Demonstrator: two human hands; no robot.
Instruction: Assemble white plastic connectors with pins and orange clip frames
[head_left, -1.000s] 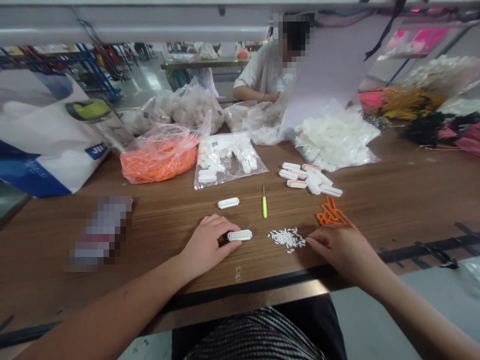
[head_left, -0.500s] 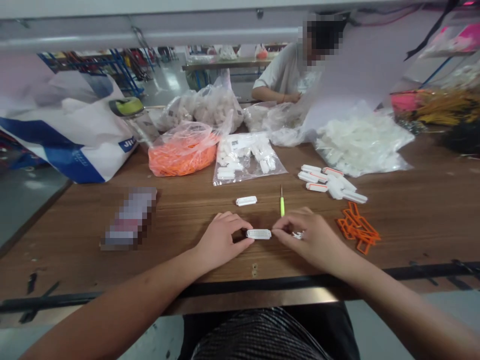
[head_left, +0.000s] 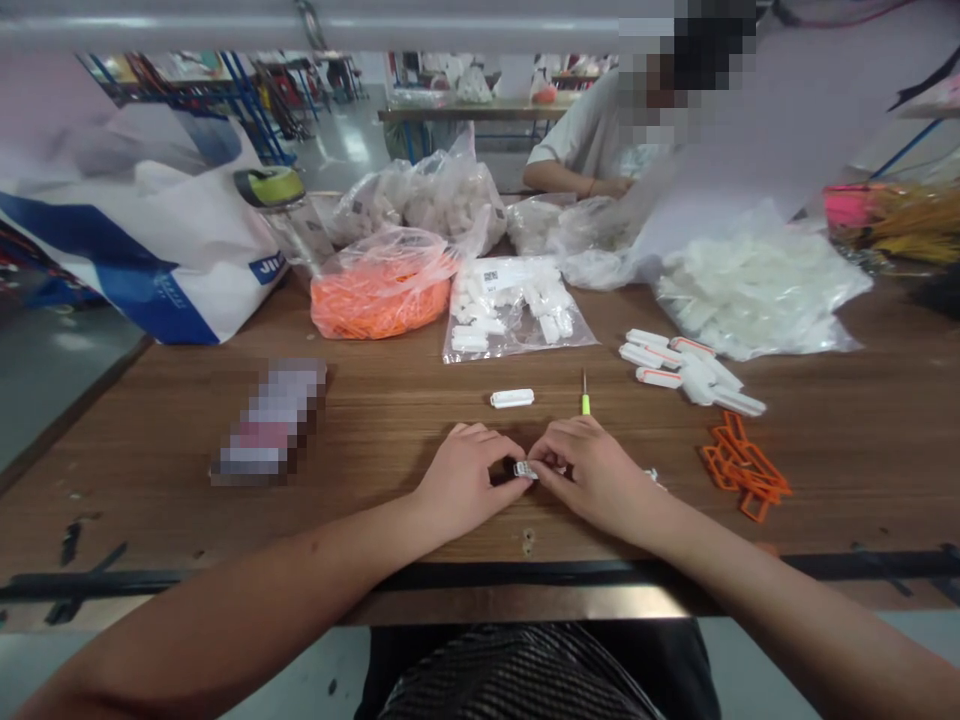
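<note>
Wood-grain desk (head_left: 150, 420) stretches wide before you, and most of its load sits along the far side. A blue and white bag (head_left: 142, 250) stands at far left. Next come an orange bag (head_left: 382, 285) of orange parts and a clear bag (head_left: 517, 310) of white parts, touching each other. A big plastic-wrapped heap of white pieces (head_left: 757, 285) lies at the right. Behind these a person (head_left: 585, 140) sits opposite you.

Closer in, a spare white plug (head_left: 512, 398) lies just beyond your left hand (head_left: 469, 480). A green-handled tool (head_left: 586, 398) lies just beyond your right hand (head_left: 592, 475), pointing at your knuckles. A cluster of white and orange plugs (head_left: 690, 370) and a tangle of orange clips (head_left: 742, 465) lie well off to your right. A few small white bits (head_left: 652, 475) show just beside your right wrist. A blurred box (head_left: 270, 420) lies well apart on your left.

Bare wood runs from your hands to the dark front edge (head_left: 225, 580), which is close under your wrists, and bare wood opens on either side of both forearms.

Your hands meet at the middle of the desk, near that edge. Between them is a small white connector (head_left: 525, 469), mostly hidden by your fingers. Your left grip is pinched narrow on its left end, and your right grip is closed over its right end. You cannot tell whether it rests on the wood or is lifted just off it.
</note>
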